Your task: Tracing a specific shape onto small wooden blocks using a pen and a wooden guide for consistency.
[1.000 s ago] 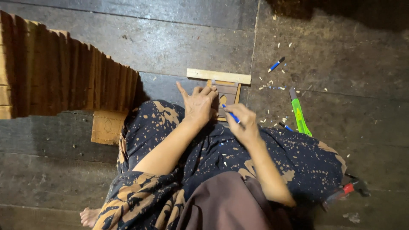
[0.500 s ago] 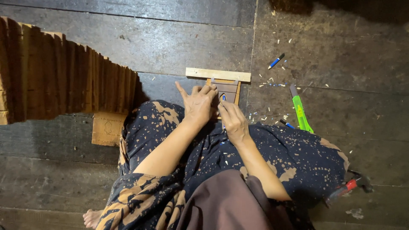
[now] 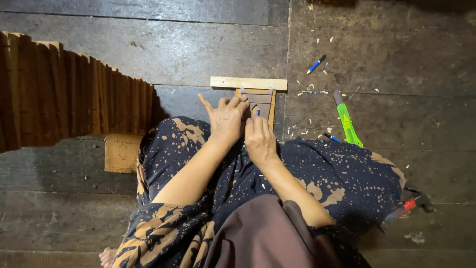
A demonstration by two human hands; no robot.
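I sit on a dark plank floor in a navy cloth with orange blotches. My left hand [image 3: 226,117] lies flat, fingers spread, on a small brown wooden piece [image 3: 262,103] in front of my knees. My right hand [image 3: 259,138] is beside it, fingers closed on a blue pencil [image 3: 257,111] whose tip meets the brown piece. A pale wooden strip [image 3: 248,83] lies across the far end of that piece.
A row of upright brown wooden slats [image 3: 64,97] fills the left, with a small wooden block [image 3: 120,153] below it. To the right lie a green utility knife [image 3: 347,120], two blue pencil stubs [image 3: 315,64] [image 3: 331,137], wood shavings, and a red-handled tool [image 3: 409,204].
My right hand has moved left and forward with the pencil, closing in beside my left hand onto the brown piece. The left hand has stayed in place.
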